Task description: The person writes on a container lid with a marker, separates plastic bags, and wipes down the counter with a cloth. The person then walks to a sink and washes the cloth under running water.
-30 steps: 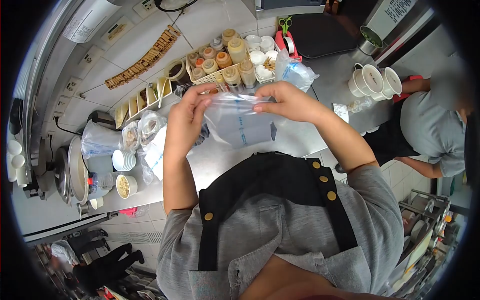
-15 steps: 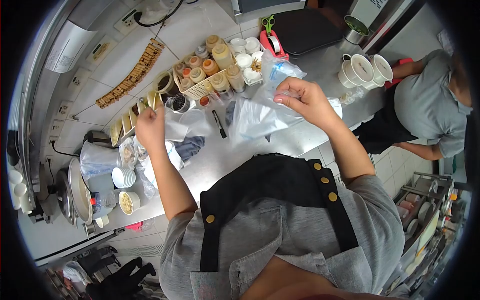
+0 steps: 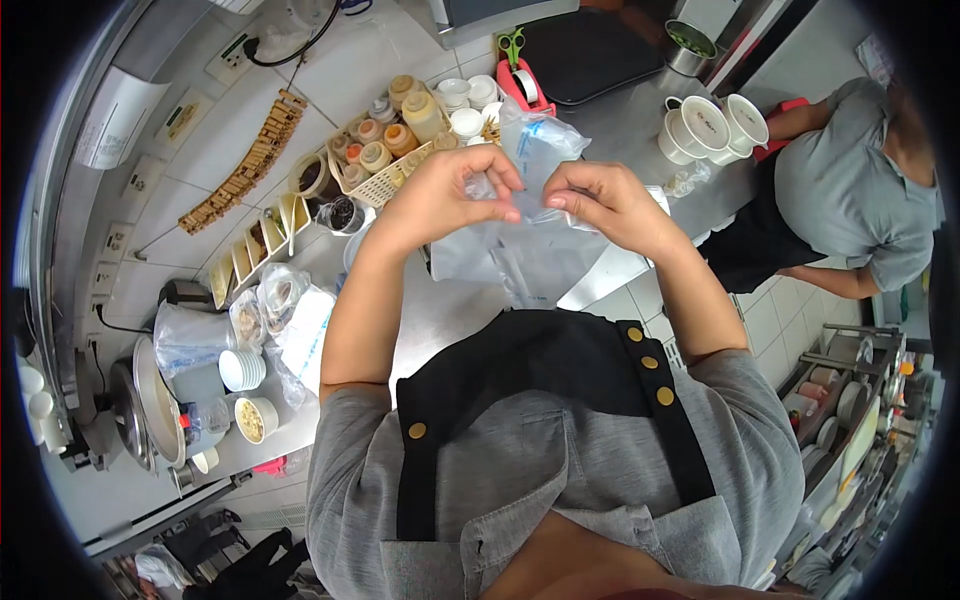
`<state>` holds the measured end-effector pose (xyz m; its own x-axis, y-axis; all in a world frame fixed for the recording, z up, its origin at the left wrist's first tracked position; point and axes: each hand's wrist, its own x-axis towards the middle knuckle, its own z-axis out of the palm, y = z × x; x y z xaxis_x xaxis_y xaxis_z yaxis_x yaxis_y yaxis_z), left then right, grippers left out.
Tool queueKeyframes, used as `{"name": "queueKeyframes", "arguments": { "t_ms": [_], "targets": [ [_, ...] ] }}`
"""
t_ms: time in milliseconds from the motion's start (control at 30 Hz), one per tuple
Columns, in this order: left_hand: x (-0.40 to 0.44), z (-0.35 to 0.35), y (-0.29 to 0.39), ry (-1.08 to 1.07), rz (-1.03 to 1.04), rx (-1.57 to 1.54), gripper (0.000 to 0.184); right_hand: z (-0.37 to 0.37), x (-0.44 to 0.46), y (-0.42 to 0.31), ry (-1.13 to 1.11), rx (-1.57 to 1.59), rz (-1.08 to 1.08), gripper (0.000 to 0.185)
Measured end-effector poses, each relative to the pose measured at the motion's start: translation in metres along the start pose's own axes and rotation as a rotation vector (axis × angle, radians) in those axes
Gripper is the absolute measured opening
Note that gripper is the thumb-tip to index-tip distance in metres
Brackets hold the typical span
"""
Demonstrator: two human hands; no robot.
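My black apron (image 3: pixel 540 345) is nearest, and just beyond it the thin clear plastic bag (image 3: pixel 535 265) hangs below my fingers, its lower end overlapping the near edge of the steel counter (image 3: pixel 405 340) as I look down. My right hand (image 3: pixel 605 205) has thumb and forefinger drawn close together with the film pinched at the tips, so the bag starts right at them and drops towards me. My left hand (image 3: pixel 455 195) is curled beside it, thumb and forefinger tips a little apart and facing the right hand's; plastic shows in the hollow, but I cannot tell whether I grip it.

Off to my left, by the counter's near edge, stands a white tub (image 3: pixel 256 420) of chopped food, with a stack of white bowls (image 3: pixel 242 370) just behind it. Past my left hand, a cream basket (image 3: pixel 372 188) of sauce bottles lies along the far edge, next to small white dishes (image 3: pixel 467 124). Straight past my fingertips is another plastic bag (image 3: pixel 542 140) with blue print, and behind it a red tape dispenser (image 3: pixel 527 90). Farther to the right, white cups (image 3: pixel 700 130) stand near a co-worker (image 3: pixel 850 190) in grey.
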<state>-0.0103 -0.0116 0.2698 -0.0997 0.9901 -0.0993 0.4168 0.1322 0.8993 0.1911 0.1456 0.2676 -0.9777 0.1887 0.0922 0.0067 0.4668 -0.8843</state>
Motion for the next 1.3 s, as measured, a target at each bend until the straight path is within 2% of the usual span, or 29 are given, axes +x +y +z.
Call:
{"name": "queueKeyframes", "arguments": {
  "t_ms": [67,100,133,200,233,300,333,400,433,500,533,600,633,667,733,767,833,867,900,933,1033,1100,1133,1167,1200,1233,1267,1300],
  "targets": [
    [0.006,-0.007,-0.008,-0.034,0.165,-0.126,0.062,-0.001,-0.007,0.008,0.051,0.024,0.050,0.013],
    [0.019,-0.008,-0.015,0.128,0.276,-0.016,0.062,0.000,-0.011,0.018,0.020,-0.008,-0.021,0.011],
    [0.034,-0.010,-0.021,0.122,0.279,-0.017,0.062,0.000,-0.015,0.023,-0.013,-0.040,-0.093,0.009],
    [0.064,-0.011,-0.033,0.387,0.406,0.375,0.063,0.000,-0.021,0.023,-0.061,-0.037,-0.069,0.009],
    [0.079,-0.008,-0.043,0.387,0.404,0.371,0.063,0.001,-0.024,0.024,-0.093,-0.040,-0.061,0.009],
    [0.101,0.000,-0.054,0.154,0.381,0.251,0.062,0.000,-0.027,0.028,-0.119,-0.044,-0.054,0.010],
    [0.105,0.005,-0.055,0.149,0.381,0.249,0.062,0.000,-0.028,0.031,-0.038,-0.017,0.003,0.012],
    [0.110,0.018,-0.056,0.175,0.052,0.534,0.061,-0.004,-0.032,0.036,0.051,0.017,0.069,0.014],
    [0.108,0.027,-0.049,0.163,0.055,0.535,0.061,-0.008,-0.033,0.036,0.116,0.064,0.140,0.015],
    [0.098,0.045,-0.035,0.284,-0.077,0.645,0.057,-0.011,-0.034,0.041,0.217,0.117,0.216,0.018],
    [0.095,0.049,-0.035,0.272,-0.076,0.644,0.057,-0.011,-0.034,0.044,0.223,0.121,0.226,0.018],
    [0.088,0.053,-0.034,0.444,0.051,0.700,0.052,-0.010,-0.035,0.049,0.230,0.127,0.223,0.024],
    [0.080,0.054,-0.027,0.568,0.115,0.668,0.053,-0.009,-0.036,0.048,0.230,0.125,0.229,0.024],
    [0.069,0.050,-0.018,0.568,0.114,0.662,0.053,-0.008,-0.037,0.047,0.246,0.118,0.222,0.026],
    [0.046,0.039,0.007,0.570,0.253,0.300,0.048,-0.008,-0.036,0.047,0.263,0.114,0.210,0.028],
    [0.036,0.043,0.016,0.570,0.250,0.299,0.048,-0.008,-0.036,0.047,0.254,0.086,0.169,0.024],
    [0.022,0.052,0.027,0.258,0.446,0.250,0.045,-0.007,-0.036,0.046,0.234,0.060,0.129,0.019],
    [0.021,0.052,0.025,0.265,0.442,0.250,0.045,-0.007,-0.034,0.042,0.189,0.064,0.025,0.021],
    [0.020,0.053,0.022,0.187,0.412,0.244,0.038,-0.007,-0.033,0.040,0.143,0.070,-0.080,0.022],
    [0.019,0.054,0.018,0.108,0.381,0.238,0.031,-0.006,-0.031,0.041,0.136,0.071,-0.083,0.022],
    [0.016,0.053,0.001,0.113,0.262,0.099,0.022,0.000,-0.022,0.046,0.165,0.062,-0.188,0.025],
    [0.011,0.053,-0.002,0.072,0.210,0.074,0.021,0.007,-0.014,0.046,0.339,0.025,-0.436,0.032],
    [0.008,0.053,-0.004,0.027,0.157,0.048,0.020,0.008,-0.012,0.051,0.336,0.024,-0.438,0.032],
    [0.004,0.053,-0.006,0.032,0.158,0.048,0.020,0.011,-0.010,0.057,0.215,0.428,-0.430,0.036],
    [0.000,0.052,-0.010,-0.064,0.129,-0.108,0.019,0.013,-0.008,0.063,0.086,0.828,-0.409,0.040],
    [-0.003,0.053,-0.014,-0.161,0.099,-0.263,0.019,0.013,-0.011,0.068,0.084,0.826,-0.414,0.040],
    [-0.005,0.054,-0.021,-0.160,0.103,-0.258,0.019,0.010,-0.019,0.073,-0.030,0.915,-0.221,0.040],
    [-0.008,0.058,-0.030,-0.101,0.216,-0.555,0.020,0.010,-0.024,0.076,-0.143,0.997,-0.023,0.041]
  ]
}}
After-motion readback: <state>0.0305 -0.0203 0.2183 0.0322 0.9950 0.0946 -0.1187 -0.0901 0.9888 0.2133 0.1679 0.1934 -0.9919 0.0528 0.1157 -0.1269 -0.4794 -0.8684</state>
